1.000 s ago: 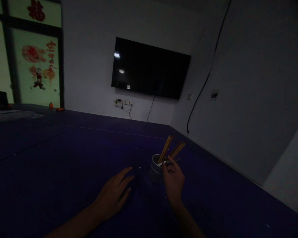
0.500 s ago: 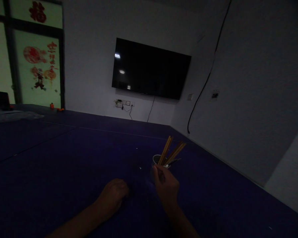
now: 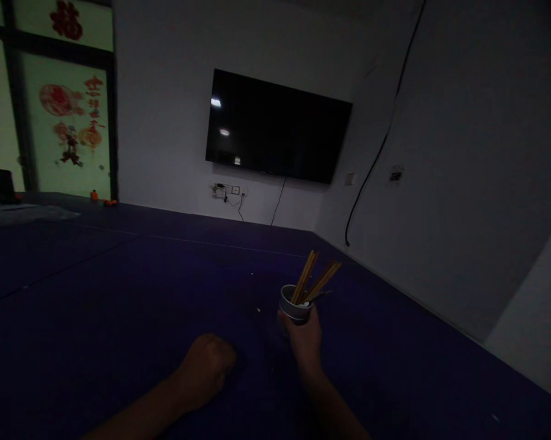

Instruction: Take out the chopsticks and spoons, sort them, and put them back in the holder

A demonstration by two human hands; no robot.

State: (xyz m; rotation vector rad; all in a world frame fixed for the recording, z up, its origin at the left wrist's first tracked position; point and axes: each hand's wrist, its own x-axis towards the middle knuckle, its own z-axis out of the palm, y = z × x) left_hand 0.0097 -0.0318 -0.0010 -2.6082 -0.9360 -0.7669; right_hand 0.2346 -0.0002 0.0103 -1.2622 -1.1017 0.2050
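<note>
Cup point(image 3: 294, 313) stands within the right grip point(image 3: 305, 341), its top showing just beyond.

- The head camera looks from the person's own head, over the near part of the dark purple tabletop point(image 3: 165, 293).
- It faces forward and down, across the surface to the far wall point(image 3: 160, 122), where the wall-mounted television point(image 3: 279, 125) sits high and near centre.
- Nearest the lens, the forearms point(image 3: 149, 406) enter at the bottom edge and lead to the left hand point(image 3: 206, 363) and right hand point(image 3: 306, 342).
- The chopstick holder point(image 3: 295, 311) is seen obliquely from above, its rim showing.
- The wide field takes in a glazed door point(image 3: 50, 146) at left and the side wall point(image 3: 468, 171) at right.
- The television slants, lower at right.
</note>
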